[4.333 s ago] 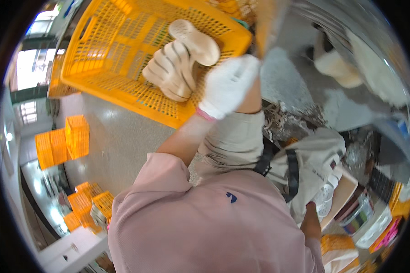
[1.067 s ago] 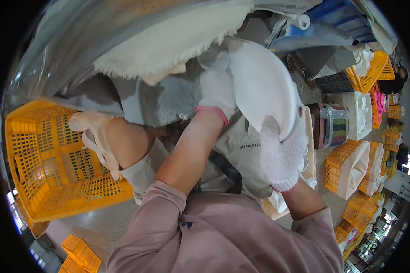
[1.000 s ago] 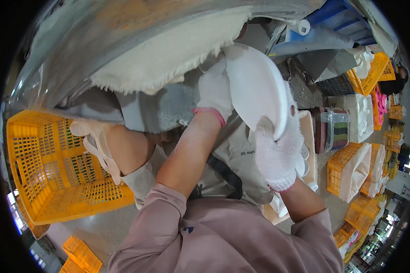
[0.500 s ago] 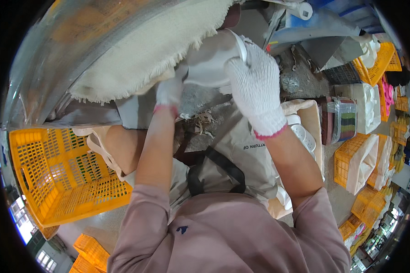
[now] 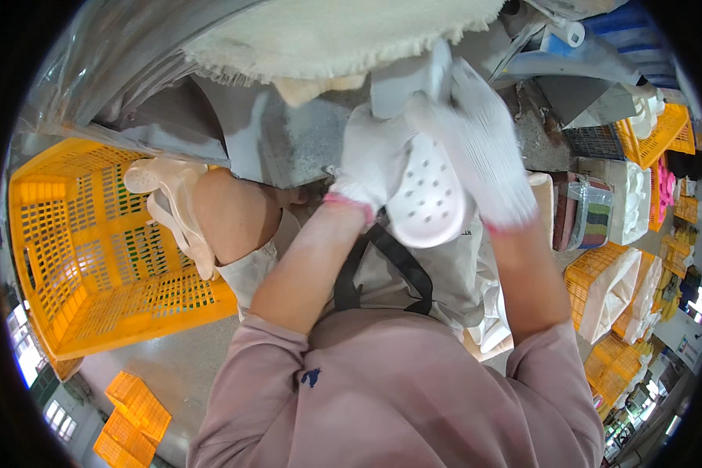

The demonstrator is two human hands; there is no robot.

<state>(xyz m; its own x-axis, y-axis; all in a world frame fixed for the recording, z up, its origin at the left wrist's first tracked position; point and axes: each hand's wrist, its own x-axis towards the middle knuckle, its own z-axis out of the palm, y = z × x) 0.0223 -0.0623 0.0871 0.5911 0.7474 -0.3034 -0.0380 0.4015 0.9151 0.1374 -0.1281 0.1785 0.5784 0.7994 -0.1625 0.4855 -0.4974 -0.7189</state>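
Note:
A white clog (image 5: 429, 204) with a perforated toe is held between my two white-gloved hands, its toe pointing down towards my body. My left hand (image 5: 370, 152) is closed on the clog's left side. The right hand (image 5: 476, 136) grips the other side, with its fingers reaching up by the heel part; some of them are smeared by motion. Just above the clog hangs the frayed edge of a thick cream cloth wheel (image 5: 343, 35), apart from the hands. A grey apron with a black strap (image 5: 390, 261) lies under the clog.
A yellow crate (image 5: 109, 335) stands at the left, with beige clogs (image 5: 181, 204) by its inner edge next to my knee. A grey metal housing (image 5: 288, 136) sits below the wheel. At the right are a striped bundle (image 5: 593, 214) and several yellow crates (image 5: 593, 273).
Both hands have drawn the clog back from beside the cloth wheel, towards my body. It has turned, so its perforated toe now shows. The whole view has shifted a little.

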